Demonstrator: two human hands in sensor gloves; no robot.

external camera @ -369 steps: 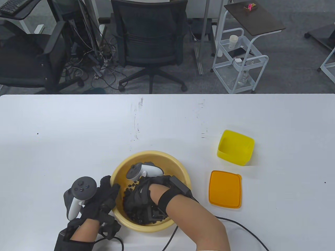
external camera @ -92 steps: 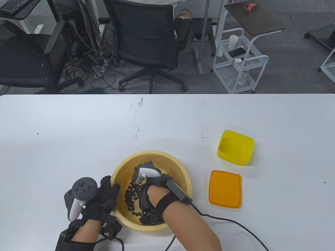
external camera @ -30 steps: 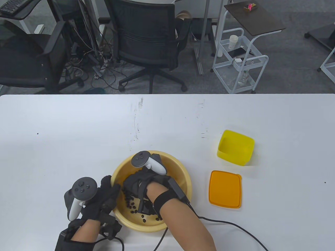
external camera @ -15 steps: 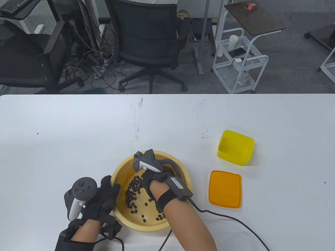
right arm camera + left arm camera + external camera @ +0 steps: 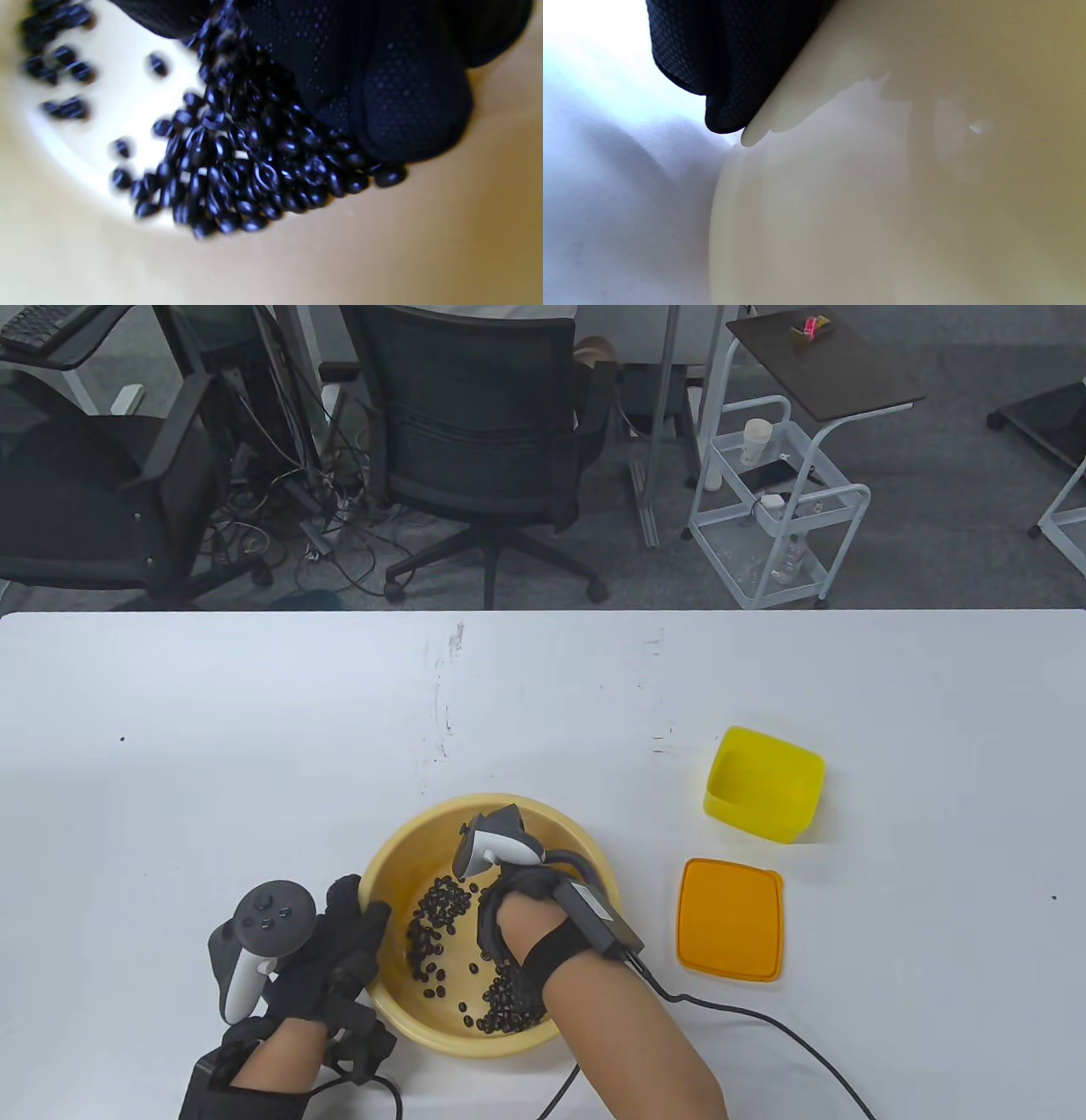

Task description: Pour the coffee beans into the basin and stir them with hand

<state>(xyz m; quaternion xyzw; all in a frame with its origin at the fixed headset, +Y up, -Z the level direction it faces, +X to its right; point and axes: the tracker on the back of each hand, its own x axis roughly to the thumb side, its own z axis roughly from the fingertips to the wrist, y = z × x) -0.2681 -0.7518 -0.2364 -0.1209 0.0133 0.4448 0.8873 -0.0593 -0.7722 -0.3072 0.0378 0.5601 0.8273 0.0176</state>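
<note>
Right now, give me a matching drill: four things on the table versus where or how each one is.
Things:
1. coffee beans
2. orange lid
3. yellow container
4. left hand

States:
A. gripping the basin's left rim
B. empty, upright, right of the basin
C. flat on the table, off its box
D. loose in the basin, beside the right hand

Pairs: 1-D, 2-C, 3-B, 4-A
</note>
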